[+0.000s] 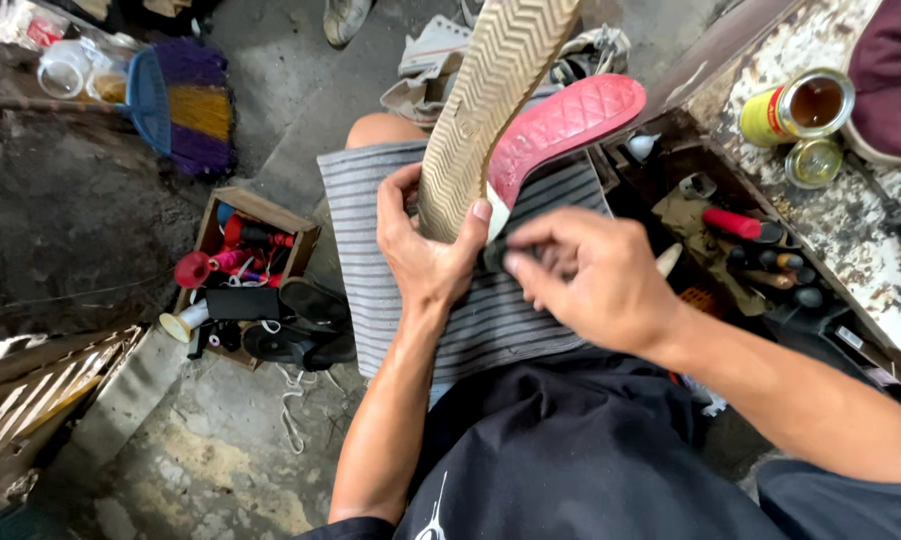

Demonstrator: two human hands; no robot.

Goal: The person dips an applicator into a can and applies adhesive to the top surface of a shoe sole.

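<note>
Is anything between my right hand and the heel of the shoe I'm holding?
Nothing visible is in the way. The left hand grips the shoe at its heel, and the right hand already pinches at the same heel edge, beside the left thumb.

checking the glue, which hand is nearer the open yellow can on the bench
Right. The right hand sits below and left of the open yellow can; the left hand, gripping the tan sole, is farther left.

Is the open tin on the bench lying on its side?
No, the tin stands upright on the bench with its open mouth facing up, and its lid lies beside it.
</note>
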